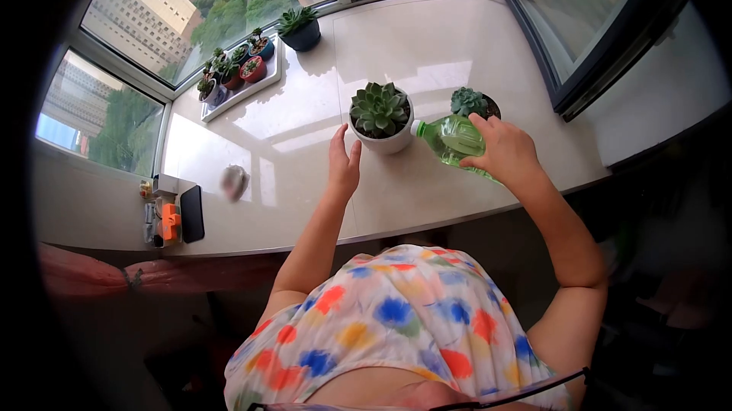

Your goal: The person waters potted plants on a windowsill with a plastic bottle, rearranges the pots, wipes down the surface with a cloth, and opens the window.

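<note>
A green plastic bottle (445,141) lies tilted in my right hand (503,150), its neck at the right rim of a white pot (390,142). In that pot grows a rosette succulent (379,109) with dark soil around it. My left hand (345,161) is at the pot's left side with fingers stretched out; whether it touches the pot I cannot tell. Behind the bottle stands a second succulent (468,101) with bluish, frilly leaves in a dark pot, partly hidden by my right hand. Whether water is flowing out does not show.
A white tray (249,93) with several small potted succulents is by the left window. Near it stands a dark pot (303,36). A blurred small object (234,182), a dark phone-like slab (192,213) and an orange item (170,222) lie left. An open window frame (560,83) borders the right.
</note>
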`<state>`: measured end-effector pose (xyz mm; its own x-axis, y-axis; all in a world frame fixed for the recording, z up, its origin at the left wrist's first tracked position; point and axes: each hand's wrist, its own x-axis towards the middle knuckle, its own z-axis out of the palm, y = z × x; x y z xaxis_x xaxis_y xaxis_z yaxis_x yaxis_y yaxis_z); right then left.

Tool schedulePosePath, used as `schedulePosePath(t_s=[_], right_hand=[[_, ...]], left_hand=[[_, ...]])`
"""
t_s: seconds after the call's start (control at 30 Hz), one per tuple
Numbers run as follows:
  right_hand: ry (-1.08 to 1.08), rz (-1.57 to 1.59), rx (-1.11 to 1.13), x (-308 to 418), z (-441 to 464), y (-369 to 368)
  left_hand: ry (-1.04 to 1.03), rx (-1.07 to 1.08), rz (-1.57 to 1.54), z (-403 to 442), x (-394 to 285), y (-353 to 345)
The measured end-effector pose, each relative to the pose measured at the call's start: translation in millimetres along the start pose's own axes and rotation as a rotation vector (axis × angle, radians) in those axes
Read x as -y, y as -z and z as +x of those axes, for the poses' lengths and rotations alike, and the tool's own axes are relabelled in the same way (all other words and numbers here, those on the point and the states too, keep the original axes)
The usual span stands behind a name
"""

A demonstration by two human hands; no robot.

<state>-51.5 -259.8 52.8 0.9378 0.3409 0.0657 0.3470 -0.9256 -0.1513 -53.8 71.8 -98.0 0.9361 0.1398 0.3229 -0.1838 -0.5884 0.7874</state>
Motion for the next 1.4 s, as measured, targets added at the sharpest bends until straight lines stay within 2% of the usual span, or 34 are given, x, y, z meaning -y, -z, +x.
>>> schedulePosePath(t_s=[0.2, 0.4, 0.5, 0.6, 0.7, 0.77, 0.87, 1.0, 1.2, 1.3, 1.4], right_hand=[[0.019, 0.284, -0.138, -17.3, -10.8, -39.3], [0.015, 0.737, -0.449, -38.0, -27.8, -84.1], [-0.056, 0.846, -0.469, -46.2, -38.9, -100.5], [-0.061, 1.125, -0.527, -56.0, -43.6, -122.1], [-0.11, 1.1, -0.517, -66.5, -47.8, -134.4], [-0.133, 1.192, -0.495, -69.7, -49.7, -142.3], [-0.124, 1.253, -0.528, -70.3, -50.3, -154.1], [-0.14, 1.386, -0.585, -56.9, -53.3, -153.2], [-0.194, 1.341, -0.71, -52.8, -48.1, -181.7], [-0.249, 1.011, -0.744, -55.0, -44.6, -193.3], [-0.283, 1.273, -0.7, -47.7, -44.2, -192.6]], left_hand=[[0.08, 0.03, -0.05, -16.0, 1.9, -11.0], [0.167, 0.027, -0.092, -22.9, 0.1, -20.9], [0.223, 0.037, -0.117, -24.2, -3.6, -24.6], [0.237, 0.031, -0.15, -24.9, -2.1, -31.0], [0.255, 0.014, -0.151, -23.8, -8.7, -31.4], [0.294, 0.025, -0.15, -21.9, -8.2, -30.6], [0.306, 0.008, -0.363, -18.7, 3.5, -34.4], [0.421, 0.07, -0.425, -11.5, 1.6, -24.2], [0.574, 0.183, -0.491, 4.1, -6.9, -9.7], [0.593, 0.275, -0.47, 11.7, -9.5, 1.3], [0.6, 0.344, -0.479, 16.0, -6.8, 6.9]])
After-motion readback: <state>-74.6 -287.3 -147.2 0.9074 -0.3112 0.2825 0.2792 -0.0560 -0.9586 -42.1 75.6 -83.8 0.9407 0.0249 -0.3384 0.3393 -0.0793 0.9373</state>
